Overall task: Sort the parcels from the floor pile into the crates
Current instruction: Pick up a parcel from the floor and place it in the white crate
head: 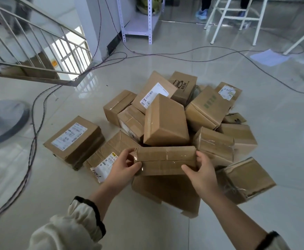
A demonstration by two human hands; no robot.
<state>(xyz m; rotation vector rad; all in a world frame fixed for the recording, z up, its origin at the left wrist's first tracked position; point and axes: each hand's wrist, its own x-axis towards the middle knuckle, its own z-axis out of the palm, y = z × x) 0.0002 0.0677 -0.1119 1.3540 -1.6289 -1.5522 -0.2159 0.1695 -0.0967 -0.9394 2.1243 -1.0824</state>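
**Position of the work.** The parcel (165, 160) in hand is a long, low cardboard box wrapped in clear tape. It sits at the 6 o'clock edge of the floor pile (207, 107), long side across the view. No crates are in view, so the destination cannot be stated.

**Grip.** The left hand (124, 166) holds the left end and the right hand (201, 170) holds the right end. On each hand the thumb lies on the near face and the fingers wrap over the end, grasping the parcel. One hand at each end suits the length of the parcel and should keep it level.

**Adjacent edges.**
- At 12 o'clock a tilted box (165, 121) stands on its lower edge directly behind the parcel. Whether the two touch cannot be told. It may tip forward once the parcel leaves.
- At 2 o'clock a taped box (214, 143) sits just beside the right hand.
- At 4 o'clock another taped box (244, 179) lies near the right wrist.
- Below the parcel lies a flat carton (165, 192); at 8 o'clock a white mailing bag (102, 170) is near the left hand.

**Open room.** Bare floor (147, 231) lies from 6 to 8 o'clock, toward the person. Draw the parcel that way. Cables (34, 134) cross the floor from 9 to 1 o'clock and are a likely trip hazard.
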